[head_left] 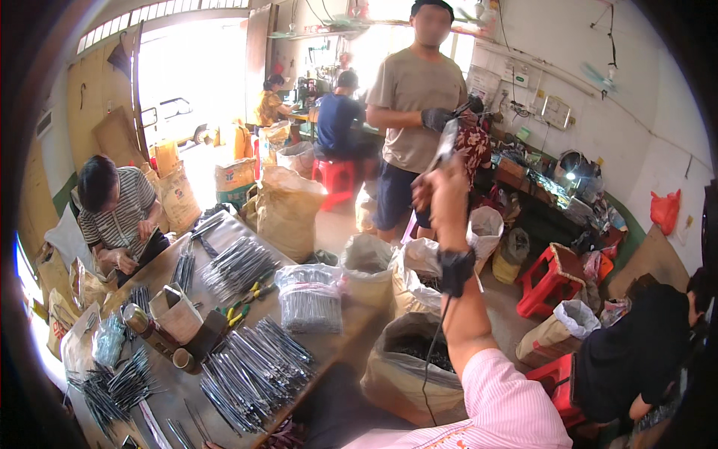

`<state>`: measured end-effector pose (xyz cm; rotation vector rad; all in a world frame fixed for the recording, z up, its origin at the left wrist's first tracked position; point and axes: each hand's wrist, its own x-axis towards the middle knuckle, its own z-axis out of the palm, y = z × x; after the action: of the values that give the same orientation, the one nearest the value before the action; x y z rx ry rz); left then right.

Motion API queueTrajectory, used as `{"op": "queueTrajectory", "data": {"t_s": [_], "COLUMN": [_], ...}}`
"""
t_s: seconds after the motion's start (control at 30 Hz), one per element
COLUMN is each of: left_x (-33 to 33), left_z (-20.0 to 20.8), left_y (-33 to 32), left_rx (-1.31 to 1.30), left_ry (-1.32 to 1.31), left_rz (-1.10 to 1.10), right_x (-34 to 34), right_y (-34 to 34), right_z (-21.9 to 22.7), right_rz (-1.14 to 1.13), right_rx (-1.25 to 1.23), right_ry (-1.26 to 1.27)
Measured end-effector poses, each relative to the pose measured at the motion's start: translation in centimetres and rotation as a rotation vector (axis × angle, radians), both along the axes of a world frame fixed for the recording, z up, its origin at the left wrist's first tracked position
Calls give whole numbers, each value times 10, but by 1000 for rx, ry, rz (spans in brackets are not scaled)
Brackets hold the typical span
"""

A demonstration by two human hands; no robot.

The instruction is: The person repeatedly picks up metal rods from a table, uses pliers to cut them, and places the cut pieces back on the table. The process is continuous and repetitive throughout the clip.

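Observation:
My right hand [443,196] reaches far out over the floor, arm raised in a pink striped sleeve with a black band at the wrist. Its fingers are closed on a blurred, silver-grey long thing [446,141] whose kind I cannot make out. The thing's far end points up toward the dark-gloved hand [437,120] of a standing person [419,82]; whether they touch is unclear. My left hand does not show. On the table to the left lie a wide row of thin dark metal strips [254,374] and a clear bag of similar strips [310,299].
Pliers with yellow-green handles [241,310], a flask [146,325] and an open box [176,314] stand on the table [329,352]. Open sacks [407,374] crowd the floor beside it. Red stools [550,280] stand right. Several people sit working around the room.

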<state>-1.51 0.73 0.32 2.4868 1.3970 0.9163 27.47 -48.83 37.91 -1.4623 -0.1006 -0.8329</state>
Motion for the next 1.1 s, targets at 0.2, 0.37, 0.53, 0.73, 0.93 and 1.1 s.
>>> {"op": "queueTrajectory", "data": {"t_s": [0.2,0.37,0.53,0.73,0.93,1.1], "left_x": [-6,-10,-22,-35,-41,-41], "left_z": [-22,-48,-30,-2,-6,-15], "left_y": [18,47,40,50,67,62], "left_rx": [75,-210,-123,-91,-25,-8], "left_ry": [-26,7,-117,-90,-86,-40], "left_rz": [-85,-147,-202,-100,34,32], "right_x": [-56,-135,-168,-177,-168,-166], "right_y": [121,194,219,216,209,208], "right_z": [-131,-238,-300,-326,-334,-338], "right_rz": [404,1165,1437,1382,1400,1392], "right_rx": [-742,-1263,-1387,-1258,-1143,-1135], "right_ry": [178,111,222,263,430,450]}}
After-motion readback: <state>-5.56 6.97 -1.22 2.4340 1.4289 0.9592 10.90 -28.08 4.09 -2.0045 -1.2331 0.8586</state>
